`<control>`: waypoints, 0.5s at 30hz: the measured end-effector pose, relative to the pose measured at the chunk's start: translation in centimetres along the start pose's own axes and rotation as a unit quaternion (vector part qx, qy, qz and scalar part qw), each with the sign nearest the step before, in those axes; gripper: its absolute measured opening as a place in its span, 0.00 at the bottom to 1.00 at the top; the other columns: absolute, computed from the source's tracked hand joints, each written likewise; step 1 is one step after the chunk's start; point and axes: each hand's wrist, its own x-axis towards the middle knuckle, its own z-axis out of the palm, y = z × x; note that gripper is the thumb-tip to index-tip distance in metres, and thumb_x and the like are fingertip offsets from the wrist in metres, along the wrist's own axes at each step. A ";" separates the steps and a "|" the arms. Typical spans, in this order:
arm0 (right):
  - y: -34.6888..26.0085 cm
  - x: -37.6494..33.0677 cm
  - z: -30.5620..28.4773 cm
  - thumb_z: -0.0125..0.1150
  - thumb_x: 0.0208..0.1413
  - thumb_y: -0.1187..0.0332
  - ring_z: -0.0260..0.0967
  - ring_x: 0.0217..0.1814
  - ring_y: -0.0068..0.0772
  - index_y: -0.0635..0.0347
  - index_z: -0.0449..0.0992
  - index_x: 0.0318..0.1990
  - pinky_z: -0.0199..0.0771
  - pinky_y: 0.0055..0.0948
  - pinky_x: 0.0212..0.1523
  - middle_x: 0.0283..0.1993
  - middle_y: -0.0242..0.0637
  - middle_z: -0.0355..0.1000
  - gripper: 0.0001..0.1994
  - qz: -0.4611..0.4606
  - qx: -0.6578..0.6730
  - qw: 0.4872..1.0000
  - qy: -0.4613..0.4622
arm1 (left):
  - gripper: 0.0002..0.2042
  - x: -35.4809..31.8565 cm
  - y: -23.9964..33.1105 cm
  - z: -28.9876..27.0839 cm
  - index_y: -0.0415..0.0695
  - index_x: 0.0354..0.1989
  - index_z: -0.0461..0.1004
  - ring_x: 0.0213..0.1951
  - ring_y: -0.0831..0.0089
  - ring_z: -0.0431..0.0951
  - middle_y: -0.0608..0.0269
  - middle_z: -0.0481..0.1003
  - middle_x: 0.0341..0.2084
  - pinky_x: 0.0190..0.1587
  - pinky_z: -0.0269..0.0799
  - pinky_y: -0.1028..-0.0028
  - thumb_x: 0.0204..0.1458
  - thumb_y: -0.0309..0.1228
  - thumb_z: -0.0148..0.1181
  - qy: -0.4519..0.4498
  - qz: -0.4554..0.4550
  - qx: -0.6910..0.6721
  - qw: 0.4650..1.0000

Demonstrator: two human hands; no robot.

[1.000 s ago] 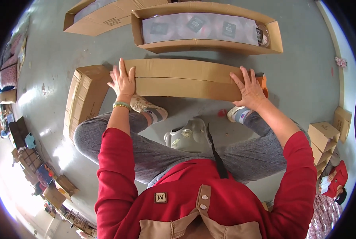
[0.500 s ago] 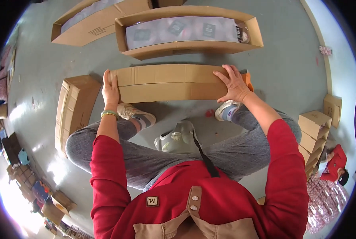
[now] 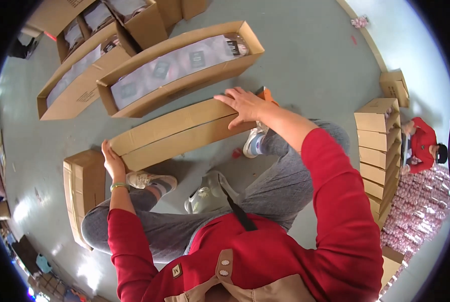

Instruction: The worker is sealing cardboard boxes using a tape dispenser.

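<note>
A long, narrow cardboard box [image 3: 177,132] lies on the floor before my feet, its top flaps folded down and meeting along a lengthwise seam. My left hand [image 3: 114,163] grips its left end, fingers against the end and side. Across the right part of the flaps my right hand [image 3: 247,108] rests with fingers spread. An orange object [image 3: 267,94], partly hidden behind my right hand, sits at the box's right end; its kind is hard to make out.
Beyond it stands an open long box [image 3: 184,84] with wrapped goods under a pale sheet; another open box [image 3: 79,95] is further left. A closed carton [image 3: 86,186] stands by my left knee. Stacked cartons [image 3: 378,146] and a person in red [image 3: 422,143] are at right.
The view has turned, so the boxes appear slanted and shifted left, and more cartons show at far left. Both hands stay at the box's two ends.
</note>
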 end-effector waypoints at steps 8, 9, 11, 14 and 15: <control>12.5 -7.8 -7.8 0.59 0.52 0.51 0.70 0.48 0.46 0.62 0.72 0.50 0.70 0.39 0.50 0.47 0.49 0.72 0.25 0.159 0.129 0.976 0.079 | 0.17 0.1 0.2 0.2 0.62 0.60 0.58 0.35 0.45 0.78 0.44 0.76 0.38 0.31 0.74 0.57 0.63 0.34 0.39 0.022 0.041 0.030 0.998; 14.7 -8.8 -6.0 0.58 0.53 0.50 0.72 0.45 0.46 0.63 0.74 0.45 0.72 0.39 0.46 0.44 0.49 0.74 0.24 0.220 0.115 0.967 0.061 | 0.17 0.0 0.1 0.5 0.62 0.60 0.58 0.35 0.45 0.78 0.44 0.76 0.38 0.31 0.74 0.57 0.63 0.34 0.39 0.018 0.038 0.033 0.999; 19.4 -9.2 1.8 0.59 0.51 0.47 0.74 0.43 0.44 0.64 0.77 0.39 0.72 0.39 0.40 0.40 0.48 0.76 0.25 0.280 0.143 0.949 0.042 | 0.17 -0.1 -0.2 0.5 0.62 0.61 0.58 0.37 0.46 0.78 0.45 0.76 0.38 0.34 0.74 0.58 0.63 0.34 0.39 0.023 0.057 0.047 0.997; 18.2 -6.6 11.4 0.60 0.49 0.45 0.74 0.41 0.48 0.64 0.76 0.38 0.72 0.40 0.40 0.39 0.49 0.76 0.26 0.358 0.295 0.885 -0.035 | 0.17 -0.2 -0.6 -1.2 0.61 0.61 0.58 0.39 0.47 0.77 0.46 0.75 0.40 0.37 0.74 0.58 0.63 0.33 0.39 0.033 0.071 0.062 0.995; 19.5 -7.3 15.3 0.61 0.48 0.46 0.74 0.40 0.50 0.64 0.76 0.38 0.73 0.40 0.40 0.38 0.48 0.76 0.26 0.346 0.229 0.908 0.054 | 0.18 0.3 -0.2 -0.1 0.60 0.61 0.58 0.41 0.47 0.77 0.45 0.75 0.42 0.39 0.74 0.58 0.63 0.32 0.39 0.057 0.147 0.063 0.985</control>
